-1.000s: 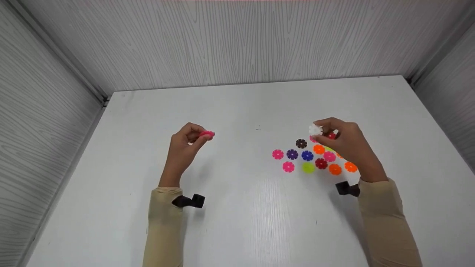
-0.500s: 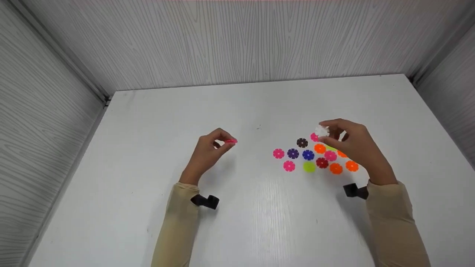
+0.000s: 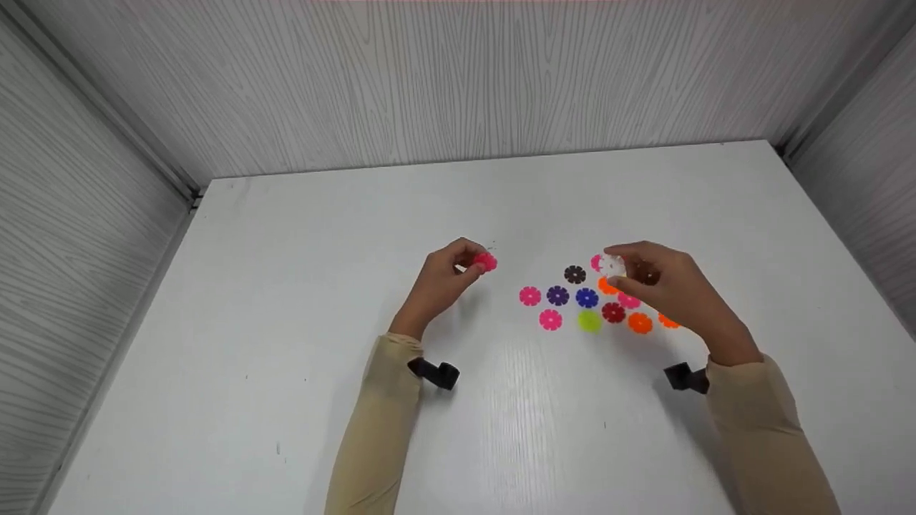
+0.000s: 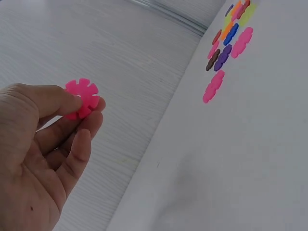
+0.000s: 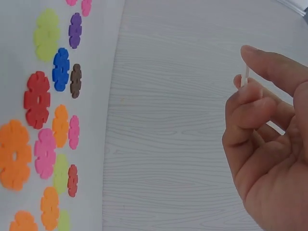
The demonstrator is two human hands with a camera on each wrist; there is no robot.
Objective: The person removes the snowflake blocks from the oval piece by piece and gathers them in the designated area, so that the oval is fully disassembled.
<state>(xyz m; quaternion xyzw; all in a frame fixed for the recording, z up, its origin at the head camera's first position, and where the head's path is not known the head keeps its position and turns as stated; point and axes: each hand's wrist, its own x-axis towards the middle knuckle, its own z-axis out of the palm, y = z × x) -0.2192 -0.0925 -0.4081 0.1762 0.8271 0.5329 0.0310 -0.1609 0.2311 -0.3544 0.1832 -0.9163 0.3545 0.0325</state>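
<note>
Between thumb and fingers my left hand [image 3: 445,280] pinches a pink notched disc [image 3: 486,262], raised over the middle of the table. The left wrist view shows that pink disc [image 4: 87,96] face on, with slots round its rim. My right hand [image 3: 669,286] pinches a white notched disc [image 3: 612,266] above the scattered discs. In the right wrist view the white disc [image 5: 245,76] is seen edge-on, partly hidden by fingers. The two held discs are apart. Nearest the left hand on the table is another pink disc [image 3: 530,296].
Several flower-shaped discs lie flat at the right of the white table [image 3: 286,300], among them a brown one [image 3: 575,275], a blue one [image 3: 587,298], a dark red one [image 3: 613,312] and an orange one [image 3: 640,323]. Wood-grain panels [image 3: 458,79] stand at the back and sides.
My left hand has moved right with the pink disc, toward the scattered discs, and the disc's face has turned into view. My right hand, still holding the white disc, has shifted only slightly.
</note>
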